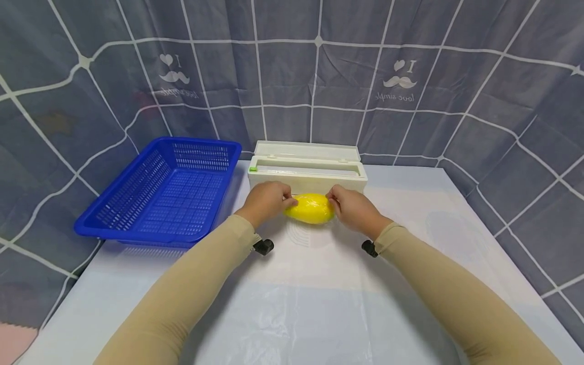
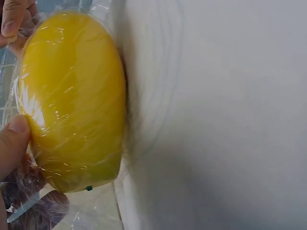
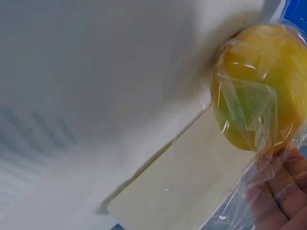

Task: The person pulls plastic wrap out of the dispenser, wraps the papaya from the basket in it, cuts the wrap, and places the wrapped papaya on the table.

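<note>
yellow mango (image 1: 310,208) pinched at ends by left hand (image 1: 266,201), right hand (image 1: 354,209); cling film (image 3: 249,112) visible only wrist views.

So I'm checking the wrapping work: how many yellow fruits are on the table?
1. The yellow fruit, covered in cling film, sits before the white box, held between left hand and right hand.

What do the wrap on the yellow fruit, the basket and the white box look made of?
Wrap: thin clear plastic film, glossy and creased. Basket: blue moulded plastic with a perforated mesh. Box: probably smooth, matte white plastic.
</note>
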`<action>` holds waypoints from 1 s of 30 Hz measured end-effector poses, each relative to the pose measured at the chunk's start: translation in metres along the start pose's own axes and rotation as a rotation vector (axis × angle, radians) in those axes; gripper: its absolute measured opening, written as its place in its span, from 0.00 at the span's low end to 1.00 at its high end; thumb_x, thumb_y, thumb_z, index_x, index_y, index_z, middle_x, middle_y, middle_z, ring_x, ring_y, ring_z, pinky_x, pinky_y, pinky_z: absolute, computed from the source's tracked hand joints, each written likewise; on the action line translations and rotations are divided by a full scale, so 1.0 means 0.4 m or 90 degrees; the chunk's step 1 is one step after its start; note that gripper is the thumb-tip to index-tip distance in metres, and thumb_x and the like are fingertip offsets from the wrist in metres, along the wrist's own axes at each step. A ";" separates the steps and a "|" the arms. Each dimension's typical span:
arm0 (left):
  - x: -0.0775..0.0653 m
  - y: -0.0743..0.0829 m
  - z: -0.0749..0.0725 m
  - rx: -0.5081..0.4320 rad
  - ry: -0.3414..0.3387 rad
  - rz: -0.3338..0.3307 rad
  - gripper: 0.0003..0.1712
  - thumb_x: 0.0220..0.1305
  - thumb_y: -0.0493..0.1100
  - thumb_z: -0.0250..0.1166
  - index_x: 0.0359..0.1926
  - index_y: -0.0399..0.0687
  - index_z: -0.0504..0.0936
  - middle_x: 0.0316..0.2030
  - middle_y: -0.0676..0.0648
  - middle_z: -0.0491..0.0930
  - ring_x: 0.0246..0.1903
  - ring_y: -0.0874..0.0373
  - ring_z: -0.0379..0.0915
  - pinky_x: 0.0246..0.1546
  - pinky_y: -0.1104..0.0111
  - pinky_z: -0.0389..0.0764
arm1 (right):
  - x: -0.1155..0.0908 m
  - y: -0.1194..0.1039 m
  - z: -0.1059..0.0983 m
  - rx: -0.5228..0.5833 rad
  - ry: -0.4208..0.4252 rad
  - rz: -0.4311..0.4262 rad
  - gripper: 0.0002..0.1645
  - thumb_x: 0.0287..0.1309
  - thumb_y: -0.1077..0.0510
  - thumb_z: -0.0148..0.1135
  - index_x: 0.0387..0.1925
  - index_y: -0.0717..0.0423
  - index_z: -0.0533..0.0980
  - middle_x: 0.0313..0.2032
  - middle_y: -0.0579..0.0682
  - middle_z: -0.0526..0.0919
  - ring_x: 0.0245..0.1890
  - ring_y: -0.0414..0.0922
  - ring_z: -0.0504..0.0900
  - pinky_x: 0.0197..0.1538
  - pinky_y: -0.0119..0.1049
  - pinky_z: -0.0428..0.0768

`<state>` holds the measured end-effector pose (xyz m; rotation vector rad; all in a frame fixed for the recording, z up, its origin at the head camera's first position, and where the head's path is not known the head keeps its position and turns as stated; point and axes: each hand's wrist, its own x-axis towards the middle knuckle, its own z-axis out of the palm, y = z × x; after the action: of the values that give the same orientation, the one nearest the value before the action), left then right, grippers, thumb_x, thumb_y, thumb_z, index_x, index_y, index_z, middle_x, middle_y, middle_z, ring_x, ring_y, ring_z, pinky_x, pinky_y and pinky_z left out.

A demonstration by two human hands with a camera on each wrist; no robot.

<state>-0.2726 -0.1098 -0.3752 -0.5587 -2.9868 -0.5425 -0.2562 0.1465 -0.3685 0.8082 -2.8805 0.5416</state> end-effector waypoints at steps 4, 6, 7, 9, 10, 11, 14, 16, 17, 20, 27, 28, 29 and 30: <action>-0.002 0.002 0.005 0.042 0.018 0.030 0.16 0.73 0.57 0.68 0.33 0.52 0.87 0.27 0.54 0.82 0.30 0.55 0.74 0.37 0.63 0.76 | -0.006 -0.003 0.008 -0.027 -0.014 0.002 0.10 0.77 0.59 0.58 0.52 0.60 0.77 0.50 0.58 0.89 0.44 0.53 0.88 0.53 0.49 0.87; -0.005 0.003 0.007 0.061 0.027 0.048 0.17 0.73 0.57 0.67 0.33 0.52 0.86 0.27 0.53 0.81 0.29 0.56 0.74 0.36 0.63 0.76 | -0.008 -0.003 0.012 -0.047 -0.019 -0.002 0.10 0.76 0.59 0.58 0.52 0.60 0.77 0.48 0.57 0.89 0.44 0.52 0.87 0.54 0.48 0.87; -0.007 0.003 0.007 0.071 0.031 0.058 0.17 0.74 0.56 0.67 0.32 0.51 0.85 0.26 0.53 0.80 0.28 0.56 0.73 0.36 0.63 0.76 | -0.009 -0.002 0.013 -0.054 -0.023 -0.002 0.09 0.76 0.59 0.58 0.51 0.60 0.77 0.46 0.56 0.88 0.42 0.51 0.86 0.53 0.48 0.87; -0.010 0.003 0.009 0.094 0.041 0.082 0.17 0.74 0.55 0.66 0.31 0.51 0.83 0.26 0.52 0.80 0.28 0.56 0.73 0.35 0.62 0.76 | -0.010 -0.001 0.016 -0.066 -0.024 -0.006 0.08 0.76 0.60 0.59 0.49 0.59 0.77 0.41 0.54 0.86 0.38 0.50 0.83 0.50 0.46 0.86; -0.012 0.003 0.009 0.103 0.048 0.097 0.17 0.75 0.55 0.66 0.31 0.51 0.83 0.26 0.52 0.80 0.28 0.55 0.73 0.36 0.61 0.77 | -0.010 0.000 0.017 -0.074 -0.025 -0.010 0.07 0.75 0.60 0.59 0.49 0.59 0.77 0.39 0.53 0.85 0.36 0.49 0.81 0.49 0.46 0.86; -0.014 0.003 0.010 0.113 0.054 0.110 0.16 0.75 0.54 0.66 0.32 0.51 0.83 0.27 0.53 0.81 0.28 0.56 0.75 0.37 0.61 0.78 | -0.011 0.001 0.018 -0.082 -0.026 -0.013 0.07 0.75 0.61 0.59 0.49 0.59 0.76 0.37 0.52 0.84 0.35 0.49 0.80 0.47 0.46 0.85; -0.020 0.002 0.011 0.137 0.067 0.148 0.13 0.75 0.52 0.66 0.35 0.51 0.86 0.31 0.53 0.85 0.32 0.56 0.79 0.42 0.59 0.82 | -0.015 0.004 0.018 -0.092 -0.033 -0.017 0.09 0.74 0.61 0.59 0.51 0.59 0.75 0.34 0.51 0.83 0.32 0.49 0.79 0.45 0.45 0.85; -0.024 0.001 0.011 0.143 0.068 0.163 0.12 0.75 0.51 0.66 0.38 0.50 0.88 0.34 0.53 0.88 0.34 0.55 0.82 0.46 0.58 0.83 | -0.018 0.006 0.019 -0.098 -0.037 -0.017 0.10 0.74 0.62 0.59 0.53 0.60 0.74 0.34 0.51 0.83 0.31 0.49 0.79 0.45 0.45 0.85; -0.026 0.000 0.010 0.145 0.067 0.167 0.11 0.75 0.50 0.66 0.39 0.50 0.88 0.36 0.53 0.89 0.35 0.55 0.83 0.47 0.58 0.83 | -0.019 0.007 0.020 -0.098 -0.038 -0.016 0.11 0.74 0.61 0.59 0.53 0.59 0.74 0.34 0.51 0.83 0.32 0.49 0.79 0.45 0.45 0.85; -0.032 -0.001 0.008 0.153 0.060 0.176 0.11 0.75 0.49 0.66 0.42 0.50 0.90 0.38 0.52 0.90 0.37 0.55 0.85 0.50 0.58 0.84 | -0.022 0.006 0.021 -0.099 -0.039 -0.012 0.11 0.75 0.60 0.59 0.54 0.59 0.73 0.34 0.51 0.83 0.32 0.49 0.79 0.46 0.45 0.85; -0.043 -0.017 0.012 0.169 0.090 0.236 0.09 0.75 0.47 0.66 0.35 0.51 0.87 0.37 0.53 0.90 0.38 0.56 0.87 0.52 0.56 0.84 | -0.027 -0.002 0.020 -0.114 -0.038 -0.009 0.13 0.75 0.60 0.59 0.56 0.61 0.74 0.39 0.55 0.87 0.36 0.50 0.83 0.50 0.47 0.87; -0.045 -0.019 0.013 0.165 0.092 0.241 0.10 0.75 0.47 0.66 0.37 0.51 0.88 0.40 0.52 0.91 0.41 0.55 0.88 0.53 0.56 0.84 | -0.028 -0.003 0.020 -0.117 -0.037 -0.009 0.13 0.75 0.61 0.60 0.56 0.62 0.74 0.39 0.55 0.87 0.36 0.50 0.83 0.50 0.47 0.87; -0.046 -0.023 0.016 0.158 0.087 0.238 0.11 0.76 0.49 0.64 0.40 0.50 0.90 0.44 0.51 0.91 0.44 0.54 0.88 0.55 0.55 0.84 | -0.029 -0.003 0.020 -0.121 -0.035 -0.009 0.14 0.74 0.61 0.60 0.56 0.62 0.74 0.39 0.56 0.87 0.36 0.50 0.83 0.51 0.47 0.87; -0.048 -0.025 0.017 0.145 0.080 0.228 0.14 0.77 0.50 0.63 0.44 0.49 0.91 0.48 0.51 0.91 0.48 0.53 0.88 0.58 0.54 0.83 | -0.030 -0.004 0.019 -0.123 -0.032 -0.010 0.14 0.74 0.61 0.60 0.56 0.62 0.74 0.40 0.56 0.88 0.36 0.50 0.84 0.51 0.47 0.87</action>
<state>-0.2581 -0.1226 -0.3872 -0.9651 -2.6878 -0.1979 -0.2452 0.1484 -0.3774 0.8241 -2.9109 0.2401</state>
